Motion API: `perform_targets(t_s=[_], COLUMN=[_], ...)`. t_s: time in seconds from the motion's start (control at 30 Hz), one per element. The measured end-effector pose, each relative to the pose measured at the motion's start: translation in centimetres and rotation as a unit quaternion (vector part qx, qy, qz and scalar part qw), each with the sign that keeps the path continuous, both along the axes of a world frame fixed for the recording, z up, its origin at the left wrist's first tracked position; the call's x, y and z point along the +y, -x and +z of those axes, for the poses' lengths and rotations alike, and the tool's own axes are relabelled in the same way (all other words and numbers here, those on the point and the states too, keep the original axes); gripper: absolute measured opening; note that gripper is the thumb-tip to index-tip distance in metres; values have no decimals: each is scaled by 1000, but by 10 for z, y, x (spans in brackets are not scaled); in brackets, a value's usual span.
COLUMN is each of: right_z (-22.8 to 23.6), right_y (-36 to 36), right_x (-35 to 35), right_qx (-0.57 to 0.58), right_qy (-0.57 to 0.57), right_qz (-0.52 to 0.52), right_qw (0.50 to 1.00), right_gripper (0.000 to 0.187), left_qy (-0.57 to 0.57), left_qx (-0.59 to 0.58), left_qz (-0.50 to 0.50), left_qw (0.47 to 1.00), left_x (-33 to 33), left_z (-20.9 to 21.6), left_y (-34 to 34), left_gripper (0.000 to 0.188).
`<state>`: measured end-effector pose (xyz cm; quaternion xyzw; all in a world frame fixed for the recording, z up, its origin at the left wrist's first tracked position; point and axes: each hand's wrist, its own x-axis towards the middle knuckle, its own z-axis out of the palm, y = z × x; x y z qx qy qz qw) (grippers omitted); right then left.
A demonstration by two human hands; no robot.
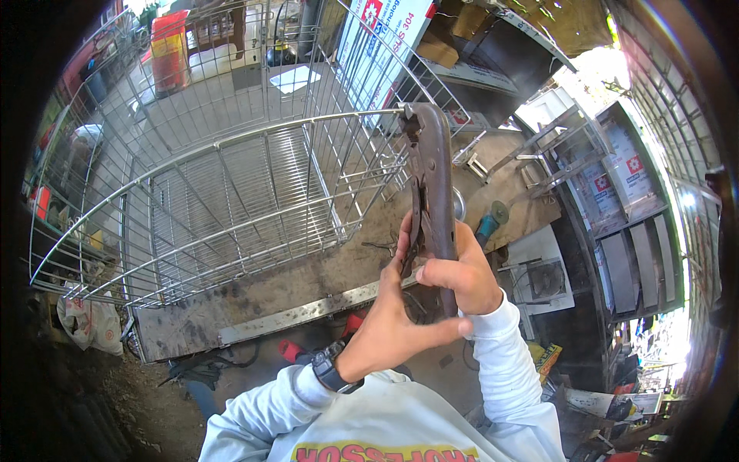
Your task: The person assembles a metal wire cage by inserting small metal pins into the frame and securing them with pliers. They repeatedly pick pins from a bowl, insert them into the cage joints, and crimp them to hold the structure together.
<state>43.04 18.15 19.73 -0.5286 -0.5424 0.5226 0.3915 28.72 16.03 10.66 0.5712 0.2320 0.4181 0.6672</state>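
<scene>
Pliers [441,177]: upright in front of us, jaws right at the wire basket's [312,120] top rim
Right hand [471,273]: wrapped round the thick handle, probably to steady it
Left hand [389,331]: fingers by the thin lever, thumb free; we couldn't tell if it gripped
Bench [185,329]: propped the basket within reach, seemingly

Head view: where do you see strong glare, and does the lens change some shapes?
In the head view, daylight burns white around the metal cabinet at the right; in the head view, corners are black and the wire basket has a curved rim, perhaps partly from the lens; in the head view, the brown pliers look fairly sharp.
</scene>
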Motion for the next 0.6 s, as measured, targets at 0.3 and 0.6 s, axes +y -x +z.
perform_targets(t_s=[0.3, 0.6], right_z=[-13, -9], right_y=[5, 4], right_x=[-2, -1], right_qx=[-10, -16], right_qy=[-7, -29], right_qz=[-27, -25], right_qw=[1000, 999], right_gripper=[46, 42], left_qy=[61, 37], left_qx=[79, 85], left_qz=[52, 87], left_qw=[994, 992], left_x=[-10, -8], left_z=[1, -1], left_y=[-3, -11], left_gripper=[96, 83])
